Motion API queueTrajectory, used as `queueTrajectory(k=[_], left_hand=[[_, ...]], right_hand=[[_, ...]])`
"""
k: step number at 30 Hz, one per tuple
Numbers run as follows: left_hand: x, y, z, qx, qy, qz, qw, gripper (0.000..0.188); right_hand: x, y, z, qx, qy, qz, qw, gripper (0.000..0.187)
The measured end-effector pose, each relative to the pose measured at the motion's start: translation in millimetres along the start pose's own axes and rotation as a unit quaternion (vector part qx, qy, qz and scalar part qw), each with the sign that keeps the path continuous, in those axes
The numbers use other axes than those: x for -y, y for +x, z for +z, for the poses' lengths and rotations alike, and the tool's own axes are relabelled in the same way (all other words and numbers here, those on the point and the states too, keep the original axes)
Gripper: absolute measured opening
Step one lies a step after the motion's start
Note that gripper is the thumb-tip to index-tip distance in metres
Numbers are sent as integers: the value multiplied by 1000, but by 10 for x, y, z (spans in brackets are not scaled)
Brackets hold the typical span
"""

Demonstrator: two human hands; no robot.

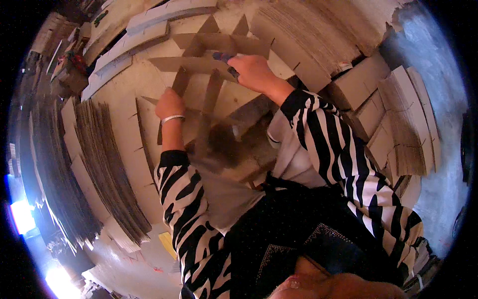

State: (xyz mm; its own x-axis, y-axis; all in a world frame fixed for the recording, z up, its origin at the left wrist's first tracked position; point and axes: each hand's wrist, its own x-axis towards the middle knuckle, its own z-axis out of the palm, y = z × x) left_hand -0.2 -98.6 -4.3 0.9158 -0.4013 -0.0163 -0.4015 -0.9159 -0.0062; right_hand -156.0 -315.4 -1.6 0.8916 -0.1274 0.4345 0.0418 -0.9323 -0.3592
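Note:
An interlocking grid of brown cardboard strips stands on edge in front of me, its slotted pieces crossing one another. My left hand is closed at the near left of this grid, pinching a cardboard strip; its fingertips are partly hidden. Farther to the right, my right hand reaches over the grid with bent fingers closed on a strip near a crossing. Dark blue-purple coverings show at the right fingertips; whether these are finger wraps I cannot tell. Shadow blurs the near strips below the hands.
Stacks of slotted cardboard strips line the left side. A large cardboard stack lies at the far right, with more bundles near the right edge. Long pale strips lie at the far left. A yellow piece rests low on the left.

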Motion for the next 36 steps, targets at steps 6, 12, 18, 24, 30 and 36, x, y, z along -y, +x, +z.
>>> queueTrajectory(k=[6,12,18,24,30,36], left_hand=[[26,27,76,-39,5,-19,999,17],[103,17,23,-34,5,3,999,22],[-201,-309,-261,-315,22,208,926,35],[-537,-294,196,58,-91,253,962,34],[-481,-300,188,23,-98,259,961,32],[-462,-268,173,61,-98,289,950,29]], right_hand=[[-101,-110,77,47,1,-18,999,29],[-76,-301,-76,53,2,7,999,27],[-129,-340,-70,35,-18,-8,999,31],[-34,-182,-5,2,-6,-25,1000,30],[1,-291,-25,69,-7,-3,998,30],[-37,-293,29,76,-6,-2,997,30]])
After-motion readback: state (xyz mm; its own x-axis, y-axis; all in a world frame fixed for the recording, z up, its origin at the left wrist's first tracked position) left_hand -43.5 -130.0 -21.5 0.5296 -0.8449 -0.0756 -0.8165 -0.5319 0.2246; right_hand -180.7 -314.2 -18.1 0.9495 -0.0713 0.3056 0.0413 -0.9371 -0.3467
